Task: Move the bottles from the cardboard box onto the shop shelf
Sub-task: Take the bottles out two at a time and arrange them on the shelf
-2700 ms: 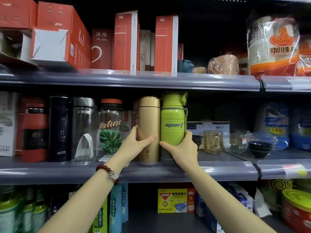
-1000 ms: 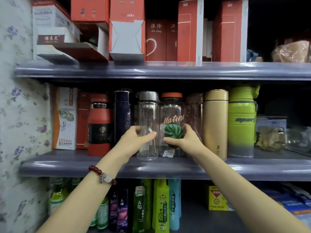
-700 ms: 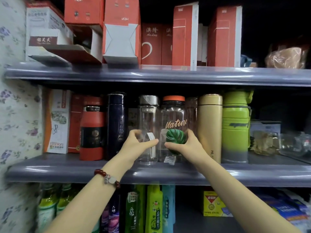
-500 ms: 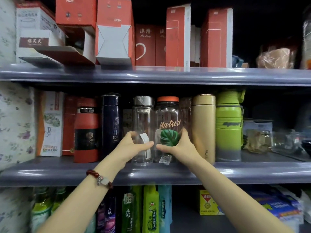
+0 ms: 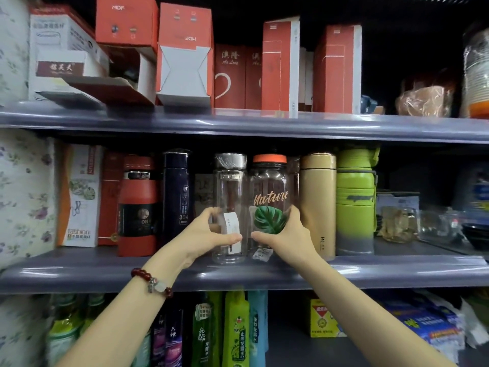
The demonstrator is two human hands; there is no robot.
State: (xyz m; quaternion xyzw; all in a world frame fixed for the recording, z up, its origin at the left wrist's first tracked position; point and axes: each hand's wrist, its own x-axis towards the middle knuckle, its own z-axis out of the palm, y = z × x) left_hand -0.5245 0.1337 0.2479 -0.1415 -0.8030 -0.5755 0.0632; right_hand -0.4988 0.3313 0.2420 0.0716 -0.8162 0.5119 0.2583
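Observation:
A row of bottles stands upright on the middle grey shelf (image 5: 79, 271). My left hand (image 5: 209, 233) wraps the lower part of a clear bottle with a silver cap (image 5: 229, 181). My right hand (image 5: 287, 234) grips the base of a clear jar-shaped bottle with an orange lid and a green leaf print (image 5: 268, 186). Both bottles rest on the shelf, side by side and touching. Left of them stand a dark blue flask (image 5: 176, 192) and a red flask (image 5: 137, 205); to the right are a gold flask (image 5: 318, 197) and a green sports bottle (image 5: 356, 200). No cardboard box shows.
Red and white cartons (image 5: 185, 54) fill the upper shelf. Glass cups (image 5: 397, 223) and dark bowls (image 5: 476, 234) sit on the middle shelf's right. Green and blue detergent bottles (image 5: 235, 332) line the lower shelf. A floral wall (image 5: 21, 197) closes the left side.
2.7 s ago my hands held the gold and green flasks; they have shifted left to the two clear bottles. Over the last second the grip stays the same and only the view drifts.

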